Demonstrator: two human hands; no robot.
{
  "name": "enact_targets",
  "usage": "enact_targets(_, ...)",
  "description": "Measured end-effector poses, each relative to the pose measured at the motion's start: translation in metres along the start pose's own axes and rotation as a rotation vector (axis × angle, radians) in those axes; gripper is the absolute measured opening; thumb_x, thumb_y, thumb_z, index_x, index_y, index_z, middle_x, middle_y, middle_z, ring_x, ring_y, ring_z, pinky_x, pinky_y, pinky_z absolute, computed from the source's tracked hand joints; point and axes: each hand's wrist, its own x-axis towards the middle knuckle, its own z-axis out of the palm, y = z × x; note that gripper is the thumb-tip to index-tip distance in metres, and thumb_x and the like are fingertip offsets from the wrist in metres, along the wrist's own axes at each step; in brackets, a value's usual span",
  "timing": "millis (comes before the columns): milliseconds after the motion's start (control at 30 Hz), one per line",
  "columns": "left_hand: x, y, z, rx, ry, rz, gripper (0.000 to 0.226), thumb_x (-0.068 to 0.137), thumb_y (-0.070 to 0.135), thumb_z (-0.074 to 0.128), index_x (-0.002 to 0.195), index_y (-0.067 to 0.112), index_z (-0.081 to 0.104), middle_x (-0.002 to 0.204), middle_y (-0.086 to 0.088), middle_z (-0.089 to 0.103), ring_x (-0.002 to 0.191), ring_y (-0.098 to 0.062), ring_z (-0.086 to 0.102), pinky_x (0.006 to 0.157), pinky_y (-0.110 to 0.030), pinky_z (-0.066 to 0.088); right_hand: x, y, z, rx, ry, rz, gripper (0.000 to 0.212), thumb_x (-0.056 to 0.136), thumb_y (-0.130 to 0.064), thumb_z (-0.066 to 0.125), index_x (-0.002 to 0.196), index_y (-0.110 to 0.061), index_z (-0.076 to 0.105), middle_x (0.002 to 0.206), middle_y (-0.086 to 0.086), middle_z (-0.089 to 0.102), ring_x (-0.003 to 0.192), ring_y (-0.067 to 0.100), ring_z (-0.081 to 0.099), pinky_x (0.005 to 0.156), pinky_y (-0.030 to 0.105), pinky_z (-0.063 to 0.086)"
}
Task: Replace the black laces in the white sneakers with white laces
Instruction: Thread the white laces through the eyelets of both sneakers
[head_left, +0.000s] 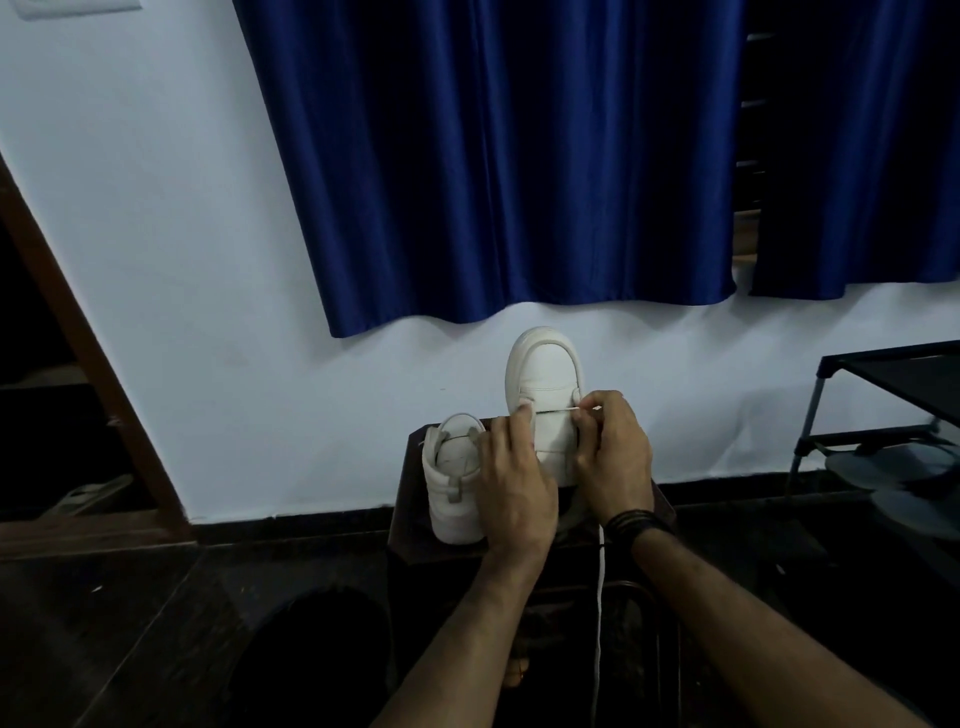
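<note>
Two white sneakers stand on a small dark stool (415, 540). The right sneaker (544, 364) points its toe away from me and is raised at the front. A white lace (556, 410) runs straight across its lowest eyelets. My left hand (511, 478) grips the shoe's left side, thumb by the left eyelet. My right hand (613, 457) pinches the lace's end at the right eyelet. Another stretch of white lace (601, 597) hangs down below my right wrist. The left sneaker (452, 483) stands beside it with its heel toward me, without laces that I can see.
A white wall and a blue curtain (519, 156) are behind the stool. A dark metal shoe rack (883, 415) with sandals stands at the right. A brown door frame (88, 364) is at the left. The floor is dark.
</note>
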Motion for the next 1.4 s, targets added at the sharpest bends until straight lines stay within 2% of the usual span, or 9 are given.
enact_targets(100,0.0,0.003,0.003,0.008,0.015,0.015,0.042,0.088,0.003,0.055,0.129,0.012,0.056,0.108,-0.006,0.06,0.1,-0.026,0.056,0.085,-0.041,0.053,0.001,0.002,-0.005,0.042,0.032,0.061,0.017,0.095,-0.018,0.059,0.112,-0.021,0.057,0.083,-0.007,0.066,0.075,0.009,0.06,0.065,0.007,0.038)
enact_targets(167,0.0,0.002,0.005,0.021,0.031,0.011,0.038,0.091,0.006,0.049,0.128,0.012,0.056,0.107,-0.007,0.06,0.099,-0.026,0.056,0.08,-0.04,0.053,0.003,0.003,-0.006,0.034,0.078,0.048,0.007,0.093,-0.018,0.064,0.099,-0.02,0.065,0.082,-0.008,0.067,0.075,0.009,0.062,0.068,0.004,0.04)
enact_targets(267,0.002,-0.001,0.008,0.047,0.048,0.021,0.036,0.093,0.01,0.045,0.127,0.012,0.056,0.105,-0.008,0.06,0.097,-0.026,0.056,0.076,-0.04,0.054,0.003,0.004,-0.005,0.057,0.118,0.046,0.002,0.091,-0.019,0.067,0.089,-0.019,0.069,0.081,-0.008,0.069,0.074,0.007,0.063,0.072,0.021,0.05)
enact_targets(367,0.003,-0.003,0.01,0.051,0.071,0.023,0.035,0.091,0.003,0.055,0.124,0.012,0.055,0.106,-0.009,0.06,0.097,-0.027,0.056,0.075,-0.04,0.053,0.002,0.005,-0.001,0.065,0.147,0.033,0.003,0.09,-0.02,0.068,0.089,-0.019,0.07,0.081,-0.008,0.069,0.076,0.009,0.064,0.073,0.03,0.053)
enact_targets(633,-0.001,-0.017,0.008,0.036,0.13,-0.002,0.028,0.094,0.003,0.056,0.121,0.01,0.055,0.106,-0.011,0.061,0.098,-0.03,0.058,0.081,-0.046,0.053,-0.012,-0.003,0.004,0.032,0.144,-0.096,0.012,0.09,-0.021,0.07,0.082,-0.017,0.063,0.079,-0.009,0.065,0.074,0.013,0.06,0.068,0.034,0.051)
enact_targets(767,-0.002,-0.019,0.005,0.013,0.154,-0.04,0.027,0.093,0.003,0.057,0.119,0.01,0.054,0.105,-0.011,0.061,0.098,-0.03,0.06,0.074,-0.045,0.056,-0.018,-0.006,0.014,0.013,0.181,-0.136,0.017,0.087,-0.019,0.075,0.079,-0.012,0.061,0.074,-0.003,0.063,0.069,0.015,0.058,0.065,0.031,0.047)
enact_targets(1033,0.001,-0.025,-0.001,0.196,0.07,-0.045,0.036,0.087,0.009,0.067,0.12,0.009,0.054,0.102,-0.013,0.06,0.097,-0.031,0.06,0.056,-0.04,0.055,-0.021,-0.019,0.019,0.025,0.24,-0.16,0.018,0.086,-0.021,0.076,0.082,-0.012,0.061,0.073,-0.004,0.063,0.068,0.011,0.057,0.063,0.023,0.044)
enact_targets(1233,-0.002,-0.021,-0.001,0.137,0.128,-0.039,0.028,0.089,0.004,0.063,0.116,0.009,0.058,0.101,-0.011,0.062,0.096,-0.031,0.062,0.064,-0.041,0.054,-0.028,-0.013,0.013,-0.054,0.223,-0.368,0.005,0.089,-0.005,0.07,0.085,-0.007,0.066,0.09,0.002,0.064,0.076,0.016,0.058,0.06,0.028,0.044)
enact_targets(1400,-0.001,-0.017,-0.002,0.085,0.121,-0.018,0.027,0.09,0.002,0.059,0.115,0.01,0.058,0.103,-0.011,0.062,0.096,-0.031,0.061,0.07,-0.044,0.054,-0.024,0.004,0.013,-0.12,0.184,-0.461,0.008,0.083,-0.002,0.075,0.087,-0.008,0.071,0.103,0.004,0.066,0.084,0.019,0.064,0.063,0.035,0.052)
